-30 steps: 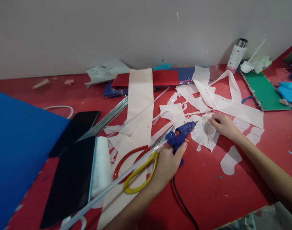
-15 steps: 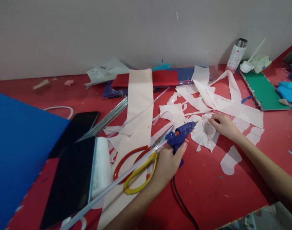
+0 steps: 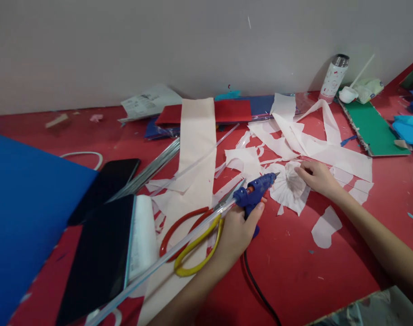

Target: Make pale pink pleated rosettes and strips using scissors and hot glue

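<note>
The outstretched left hand (image 3: 238,230) gripped a blue glue gun (image 3: 255,190); the right hand (image 3: 317,179) pinched a white, pleated sheet (image 3: 289,188).

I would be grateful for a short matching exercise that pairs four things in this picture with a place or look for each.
1. Glue gun
2. Scissors
3. Bottle
4. Pleated white piece

A. Has red and yellow handles
B. At the fingertips of the right hand
C. Near the grey wall
D. In the left hand

Pairs: 1-D, 2-A, 3-C, 4-B
</note>
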{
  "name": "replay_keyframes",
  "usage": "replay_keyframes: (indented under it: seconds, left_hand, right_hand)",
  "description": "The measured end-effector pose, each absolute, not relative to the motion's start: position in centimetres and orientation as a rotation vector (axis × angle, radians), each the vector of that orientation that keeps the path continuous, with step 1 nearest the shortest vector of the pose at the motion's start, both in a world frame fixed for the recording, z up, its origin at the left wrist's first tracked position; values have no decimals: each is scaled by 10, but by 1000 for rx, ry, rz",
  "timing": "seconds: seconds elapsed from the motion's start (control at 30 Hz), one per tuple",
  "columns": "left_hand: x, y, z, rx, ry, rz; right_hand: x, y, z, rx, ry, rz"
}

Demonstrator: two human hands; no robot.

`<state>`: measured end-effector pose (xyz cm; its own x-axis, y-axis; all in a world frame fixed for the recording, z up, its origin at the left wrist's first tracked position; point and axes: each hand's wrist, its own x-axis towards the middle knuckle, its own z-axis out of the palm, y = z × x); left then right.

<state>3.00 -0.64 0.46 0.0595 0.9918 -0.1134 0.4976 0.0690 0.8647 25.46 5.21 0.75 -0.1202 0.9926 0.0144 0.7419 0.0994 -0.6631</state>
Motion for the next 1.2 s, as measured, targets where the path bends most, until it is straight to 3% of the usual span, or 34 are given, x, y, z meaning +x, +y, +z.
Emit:
replay_keyframes:
  seconds: [1.2]
  left_hand:
    - [25, -5, 6, 1555, 1555, 753]
  right_hand:
    - [259, 49, 14, -1673, -1865, 806]
